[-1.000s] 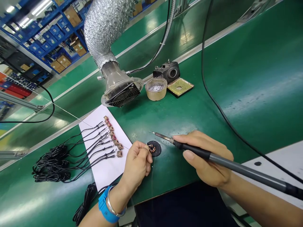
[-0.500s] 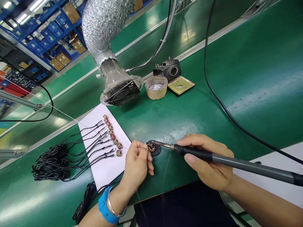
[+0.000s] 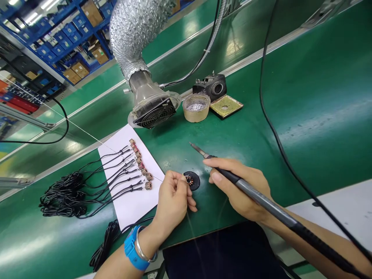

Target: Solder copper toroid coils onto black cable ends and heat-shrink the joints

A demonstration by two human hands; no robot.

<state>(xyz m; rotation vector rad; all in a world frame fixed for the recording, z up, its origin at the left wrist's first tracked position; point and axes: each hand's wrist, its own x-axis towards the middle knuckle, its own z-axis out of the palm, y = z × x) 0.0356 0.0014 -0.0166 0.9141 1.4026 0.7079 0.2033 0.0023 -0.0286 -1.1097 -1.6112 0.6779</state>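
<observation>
My right hand (image 3: pixel 247 186) is closed around a soldering iron (image 3: pixel 247 188), whose tip points up and left, above the bench and apart from the coil. In the pinched fingers of my left hand (image 3: pixel 173 199) is a thin solder wire (image 3: pixel 84 130) that runs in from the upper left. Just past those fingertips, a small copper-wound coil (image 3: pixel 189 180) sits on a round black base (image 3: pixel 196 181), partly hidden by the hand. Several similar wound coils (image 3: pixel 138 159) stand in a row on a white sheet (image 3: pixel 128 211), with black cables (image 3: pixel 116 176) beside them.
A fume extractor hood (image 3: pixel 157 108) hangs over the green bench (image 3: pixel 308 116). Behind my hands are a round pot (image 3: pixel 196 114), a yellow sponge tray (image 3: pixel 226 106) and a black iron holder (image 3: pixel 215 86). A black cord (image 3: pixel 273 128) drapes down the right side. Bundled cable (image 3: pixel 106 244) lies near the front edge.
The soldering iron has lifted away from the coil, its tip swinging up and back. My left hand stays beside the coil. The whole view has shifted slightly.
</observation>
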